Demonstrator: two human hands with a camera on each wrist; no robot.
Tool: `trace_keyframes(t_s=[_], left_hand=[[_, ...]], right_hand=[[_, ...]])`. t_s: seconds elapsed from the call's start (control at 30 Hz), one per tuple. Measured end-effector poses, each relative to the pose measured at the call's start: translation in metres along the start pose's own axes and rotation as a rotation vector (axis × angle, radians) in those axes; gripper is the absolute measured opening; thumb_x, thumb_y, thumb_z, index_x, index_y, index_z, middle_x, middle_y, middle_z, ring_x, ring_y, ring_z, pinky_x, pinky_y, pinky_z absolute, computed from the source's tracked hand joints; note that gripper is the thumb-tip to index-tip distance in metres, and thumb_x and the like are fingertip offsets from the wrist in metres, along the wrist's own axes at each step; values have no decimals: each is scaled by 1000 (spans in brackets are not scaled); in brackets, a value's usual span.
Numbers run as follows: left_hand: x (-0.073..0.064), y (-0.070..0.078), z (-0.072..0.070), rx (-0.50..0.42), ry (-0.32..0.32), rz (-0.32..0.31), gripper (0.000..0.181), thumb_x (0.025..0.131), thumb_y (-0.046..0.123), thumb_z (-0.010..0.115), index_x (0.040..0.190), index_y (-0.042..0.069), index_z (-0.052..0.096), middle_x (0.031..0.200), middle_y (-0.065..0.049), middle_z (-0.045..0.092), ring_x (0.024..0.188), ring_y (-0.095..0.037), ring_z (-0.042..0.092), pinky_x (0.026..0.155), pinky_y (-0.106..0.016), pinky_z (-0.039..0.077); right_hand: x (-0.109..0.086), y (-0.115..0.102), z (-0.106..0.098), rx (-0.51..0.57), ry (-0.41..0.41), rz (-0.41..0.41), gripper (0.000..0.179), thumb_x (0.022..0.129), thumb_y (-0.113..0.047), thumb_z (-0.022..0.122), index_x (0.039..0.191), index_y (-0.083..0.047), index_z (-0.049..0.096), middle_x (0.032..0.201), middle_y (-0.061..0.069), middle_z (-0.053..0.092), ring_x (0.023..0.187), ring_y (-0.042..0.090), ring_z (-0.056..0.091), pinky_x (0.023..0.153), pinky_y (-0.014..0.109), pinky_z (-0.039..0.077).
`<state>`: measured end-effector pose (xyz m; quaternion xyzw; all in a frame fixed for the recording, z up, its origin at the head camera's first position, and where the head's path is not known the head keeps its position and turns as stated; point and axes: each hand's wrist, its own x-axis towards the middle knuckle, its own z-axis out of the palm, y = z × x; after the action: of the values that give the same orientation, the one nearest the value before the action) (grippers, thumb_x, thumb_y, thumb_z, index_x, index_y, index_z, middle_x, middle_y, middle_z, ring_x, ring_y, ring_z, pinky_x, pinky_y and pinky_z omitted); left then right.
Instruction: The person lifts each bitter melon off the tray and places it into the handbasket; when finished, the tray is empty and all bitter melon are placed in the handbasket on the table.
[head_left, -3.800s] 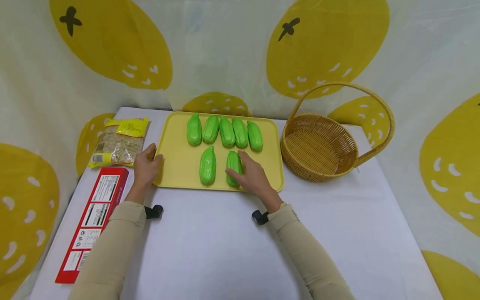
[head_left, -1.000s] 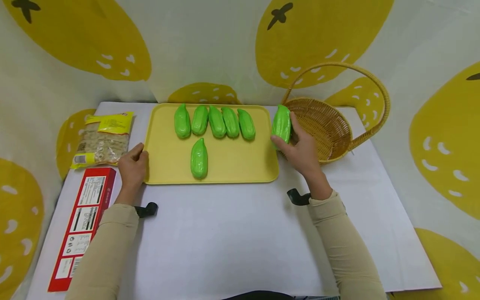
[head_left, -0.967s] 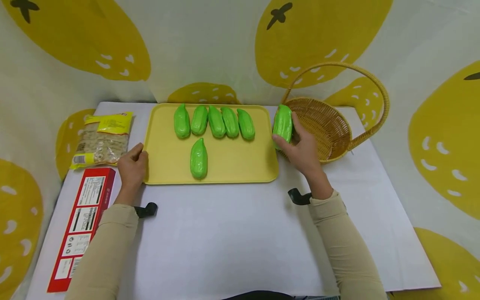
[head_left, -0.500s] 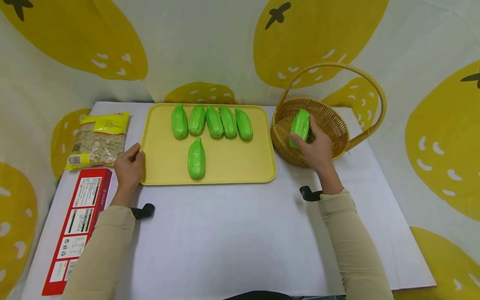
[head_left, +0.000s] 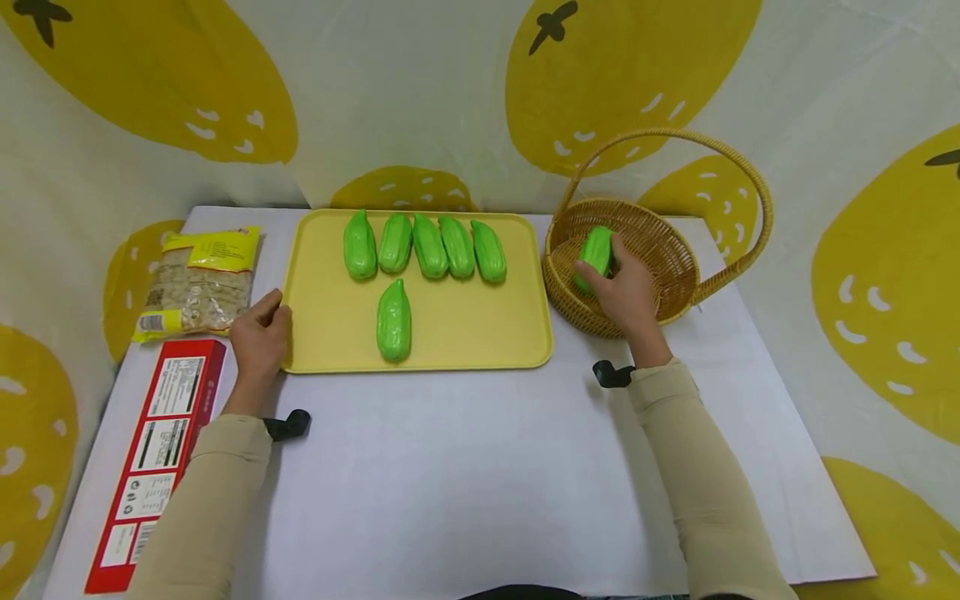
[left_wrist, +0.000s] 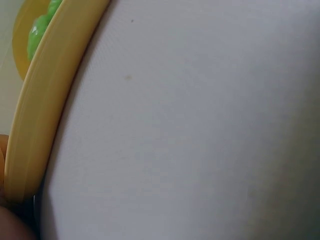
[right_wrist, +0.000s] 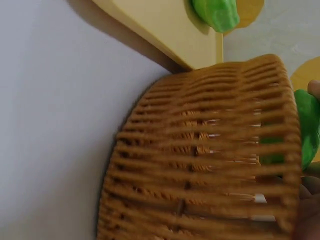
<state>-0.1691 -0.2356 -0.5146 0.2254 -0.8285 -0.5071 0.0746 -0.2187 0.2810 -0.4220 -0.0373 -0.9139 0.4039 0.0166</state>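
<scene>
My right hand grips a glossy green ribbed gourd inside the round wicker basket. In the right wrist view, that gourd shows just beyond the basket's rim, partly behind the weave. My left hand holds the left edge of the yellow tray, whose side fills the left of the left wrist view. Several matching gourds lie in a row at the back of the tray. One more gourd lies alone nearer its front.
Left of the tray lies a clear and yellow food packet, with a long red box in front of it. The basket's tall arched handle rises over its right side. A patterned cloth hangs behind the table.
My right hand has lifted a gourd off the tray, carried it right over the basket's rim and lowered it inside. My left hand has come to hold the tray's edge.
</scene>
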Motion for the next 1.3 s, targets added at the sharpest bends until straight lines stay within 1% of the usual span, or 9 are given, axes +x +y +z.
trace_keyframes(t_s=[0.13, 0.37, 0.5, 0.7, 0.8, 0.93, 1.07, 1.17, 1.3], left_hand=[[0, -1, 1, -8, -10, -12, 43, 106, 26, 51, 149, 20, 50, 156, 1, 49, 147, -11, 44, 121, -35, 40], [-1, -2, 1, -8, 17, 20, 42, 105, 23, 53, 146, 17, 54, 152, -1, 54, 143, -14, 49, 119, -36, 43], [-2, -1, 0, -8, 19, 18, 41, 105, 22, 53, 146, 18, 54, 152, -2, 54, 143, -14, 49, 120, -37, 43], [-2, 0, 0, -12, 10, 2, 42, 106, 24, 52, 148, 19, 52, 154, 0, 52, 144, -13, 47, 120, -37, 42], [-2, -1, 0, -6, 10, 9, 42, 106, 24, 52, 148, 19, 52, 154, 0, 52, 144, -14, 48, 120, -37, 42], [-1, -1, 1, 4, 15, 17, 42, 106, 24, 52, 147, 19, 53, 153, -1, 53, 144, -15, 49, 120, -37, 43], [0, -1, 1, 3, 20, 30, 42, 106, 23, 53, 147, 17, 54, 153, -3, 53, 143, -17, 49, 119, -38, 43], [-1, -1, 1, 3, 17, 26, 42, 106, 24, 53, 147, 17, 53, 153, -3, 53, 143, -16, 49, 119, -38, 43], [-2, -3, 2, 9, 17, 14, 42, 106, 25, 52, 147, 19, 53, 153, -1, 54, 143, -14, 50, 119, -37, 43]], right_hand=[[7, -4, 5, -10, -30, 12, 94, 96, -51, 64, 164, -11, 13, 158, 24, 41, 124, 33, 52, 105, 48, 48], [19, -5, 13, -50, -94, 18, 95, 97, -55, 61, 164, -9, 10, 155, 25, 42, 115, 30, 50, 98, 44, 47], [27, -2, 20, -31, -120, 52, 97, 97, -56, 61, 164, -9, 10, 154, 24, 43, 114, 28, 50, 97, 40, 46], [40, 5, 24, 45, -170, 109, 98, 96, -56, 62, 165, -12, 8, 162, 22, 35, 128, 30, 46, 110, 44, 43], [46, 8, 24, 90, -196, 134, 98, 96, -55, 63, 165, -13, 7, 164, 23, 32, 136, 32, 44, 117, 46, 41], [52, 12, 23, 112, -217, 164, 99, 96, -54, 63, 165, -13, 5, 166, 23, 27, 144, 34, 39, 122, 47, 37], [55, 14, 25, 99, -228, 159, 99, 96, -53, 63, 165, -11, 4, 166, 23, 27, 143, 35, 40, 121, 48, 38], [57, 17, 26, 65, -237, 132, 97, 98, -50, 62, 165, -8, 5, 161, 25, 34, 136, 36, 45, 115, 49, 42], [58, 21, 28, 37, -261, 77, 90, 101, -41, 61, 164, -3, 9, 152, 27, 41, 126, 37, 47, 109, 51, 43]])
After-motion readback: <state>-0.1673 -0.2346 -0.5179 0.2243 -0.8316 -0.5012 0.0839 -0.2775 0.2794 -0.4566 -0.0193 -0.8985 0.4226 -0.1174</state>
